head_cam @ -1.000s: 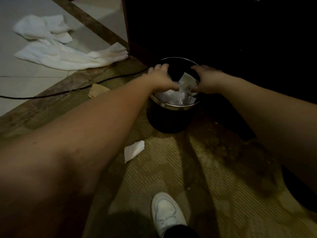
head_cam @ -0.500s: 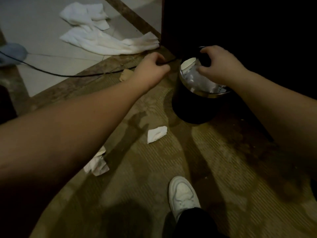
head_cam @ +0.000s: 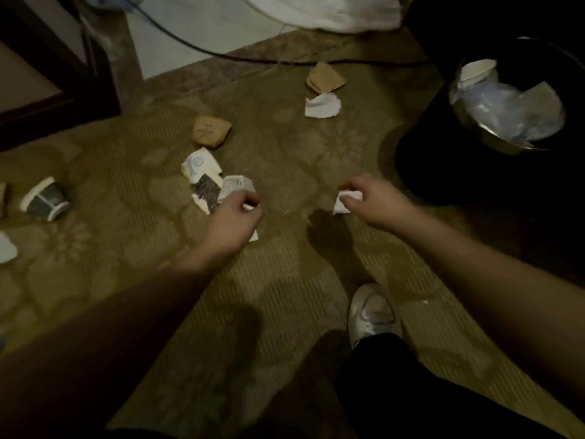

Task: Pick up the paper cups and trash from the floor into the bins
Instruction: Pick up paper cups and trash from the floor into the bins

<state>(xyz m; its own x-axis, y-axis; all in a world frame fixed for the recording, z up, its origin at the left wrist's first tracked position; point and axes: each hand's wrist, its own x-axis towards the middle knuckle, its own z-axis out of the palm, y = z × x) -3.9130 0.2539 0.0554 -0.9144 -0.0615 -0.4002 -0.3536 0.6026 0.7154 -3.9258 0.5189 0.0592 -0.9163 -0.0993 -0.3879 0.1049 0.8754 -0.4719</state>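
Observation:
My right hand (head_cam: 372, 201) pinches a small white paper scrap (head_cam: 346, 201) just above the carpet. My left hand (head_cam: 234, 220) closes on crumpled white paper (head_cam: 235, 186) beside a torn printed wrapper (head_cam: 205, 191). A dark paper cup (head_cam: 44, 199) lies on its side at far left. Two brown crumpled papers (head_cam: 210, 133) (head_cam: 324, 77) and a white torn piece (head_cam: 323, 106) lie farther out. The black bin (head_cam: 493, 144) with a metal rim stands at upper right, with trash inside.
A black cable (head_cam: 196, 47) runs across the carpet edge. White cloth (head_cam: 332, 11) lies on the tiled floor at the top. Dark furniture (head_cam: 47, 74) stands at upper left. My white shoe (head_cam: 372, 315) is on the carpet below my hands. Another white scrap (head_cam: 6, 248) sits at the left edge.
Both hands have left the bin and dropped to the carpet. The right hand has taken the small white scrap, the left has closed on crumpled paper. The view has swung left.

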